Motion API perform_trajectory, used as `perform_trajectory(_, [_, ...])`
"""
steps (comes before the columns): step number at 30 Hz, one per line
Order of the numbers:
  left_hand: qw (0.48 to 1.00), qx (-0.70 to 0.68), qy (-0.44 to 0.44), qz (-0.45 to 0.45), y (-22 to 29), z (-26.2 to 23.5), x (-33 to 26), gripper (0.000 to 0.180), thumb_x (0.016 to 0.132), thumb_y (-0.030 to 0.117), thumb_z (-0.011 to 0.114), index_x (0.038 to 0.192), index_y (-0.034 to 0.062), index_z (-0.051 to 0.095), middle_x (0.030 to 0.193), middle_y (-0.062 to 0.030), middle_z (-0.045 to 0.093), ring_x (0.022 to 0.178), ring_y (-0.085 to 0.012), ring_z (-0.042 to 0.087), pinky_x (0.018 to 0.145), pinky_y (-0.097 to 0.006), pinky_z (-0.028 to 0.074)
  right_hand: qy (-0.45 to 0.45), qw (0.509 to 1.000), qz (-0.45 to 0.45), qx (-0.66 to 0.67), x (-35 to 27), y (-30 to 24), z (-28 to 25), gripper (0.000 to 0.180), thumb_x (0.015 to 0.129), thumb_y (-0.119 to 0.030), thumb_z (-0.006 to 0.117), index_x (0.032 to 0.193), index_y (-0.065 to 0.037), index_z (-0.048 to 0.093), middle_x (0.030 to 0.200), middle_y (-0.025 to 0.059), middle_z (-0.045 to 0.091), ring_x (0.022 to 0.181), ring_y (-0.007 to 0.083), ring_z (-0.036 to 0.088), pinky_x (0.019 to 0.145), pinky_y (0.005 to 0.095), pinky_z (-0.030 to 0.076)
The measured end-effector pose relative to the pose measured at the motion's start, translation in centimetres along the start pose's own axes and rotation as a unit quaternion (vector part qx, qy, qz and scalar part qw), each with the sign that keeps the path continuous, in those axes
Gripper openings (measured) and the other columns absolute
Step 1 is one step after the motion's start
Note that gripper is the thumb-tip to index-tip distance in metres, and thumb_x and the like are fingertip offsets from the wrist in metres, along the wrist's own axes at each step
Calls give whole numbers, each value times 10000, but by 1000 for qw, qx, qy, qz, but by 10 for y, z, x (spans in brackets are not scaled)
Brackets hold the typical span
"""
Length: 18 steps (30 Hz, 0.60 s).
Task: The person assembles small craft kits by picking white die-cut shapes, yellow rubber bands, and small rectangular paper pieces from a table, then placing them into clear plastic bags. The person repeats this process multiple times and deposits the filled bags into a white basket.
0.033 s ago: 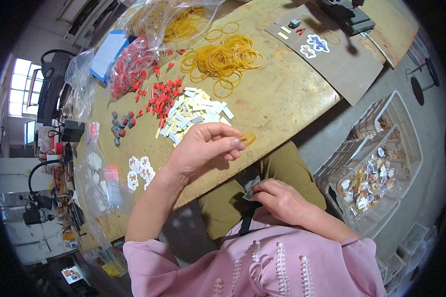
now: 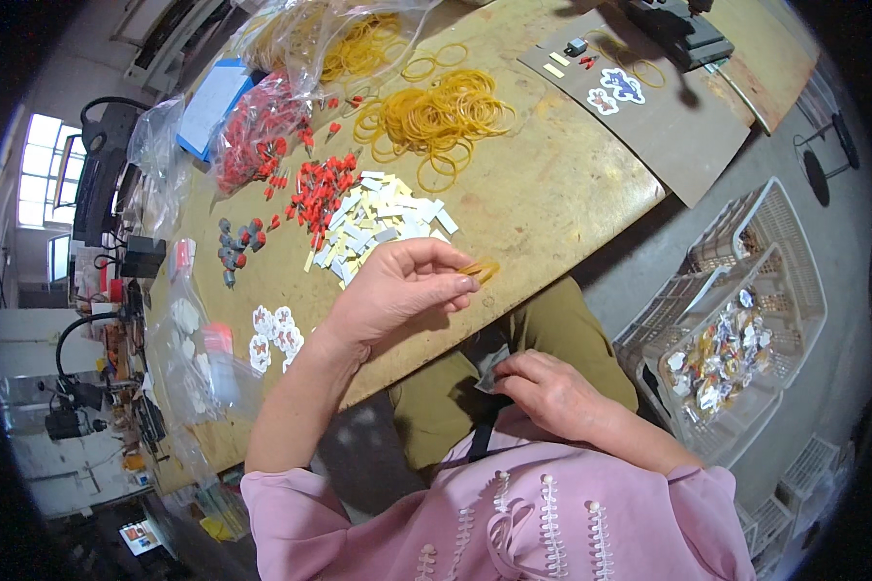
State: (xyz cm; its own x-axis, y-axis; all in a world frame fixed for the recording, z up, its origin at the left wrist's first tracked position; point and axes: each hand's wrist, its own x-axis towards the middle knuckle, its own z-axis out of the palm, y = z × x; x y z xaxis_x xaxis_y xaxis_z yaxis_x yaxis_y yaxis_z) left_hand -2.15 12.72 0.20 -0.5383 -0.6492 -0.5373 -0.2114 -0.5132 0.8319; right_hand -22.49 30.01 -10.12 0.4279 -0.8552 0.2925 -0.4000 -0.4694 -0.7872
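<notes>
Fingers of the left hand (image 2: pixel 397 290) pinch a single yellow rubber band (image 2: pixel 482 270) at the centre of the frame, thumb and fingertips closed on its near end while the rest of the loop lies on the worn tan table (image 2: pixel 552 194). Lower down, right of centre, the right hand (image 2: pixel 552 392) is curled shut around a small grey packet (image 2: pixel 489 366), held over the lap in olive trousers, just off the table's edge. Just above the left hand sits a heap of small white and pale yellow tags (image 2: pixel 383 218), touching a scatter of red caps (image 2: pixel 315 189) to its left. Higher still, at upper centre, a big tangle of yellow rubber bands (image 2: pixel 446 116) spreads out. A few grey caps (image 2: pixel 237 242) sit left of the red ones. At the right edge of the frame, well apart from both hands, a white plastic basket (image 2: pixel 804 290) holds colourful finished pieces.
</notes>
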Motion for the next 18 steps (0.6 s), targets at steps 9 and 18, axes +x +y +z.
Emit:
perform_trajectory(9, [840, 442, 172, 262, 25, -15, 48, 182, 904, 103, 761, 1048, -8, 769, 880, -67, 751, 746, -107, 681, 692, -282, 544, -8, 1000, 1, 4, 1, 0, 1, 187, 844, -64, 673, 1018, 3, 683, 1158, 162, 665, 1078, 353, 670, 927, 427, 571])
perform_trajectory(18, [781, 564, 150, 223, 34, -39, 89, 258, 906, 180, 776, 1067, -13, 714, 914, -162, 716, 832, -248, 694, 763, -373, 542, -3, 1000, 3, -5, -3, 0, 1, 182, 841, -62, 671, 1009, 7, 673, 1153, 167, 663, 1079, 352, 669, 930, 422, 575])
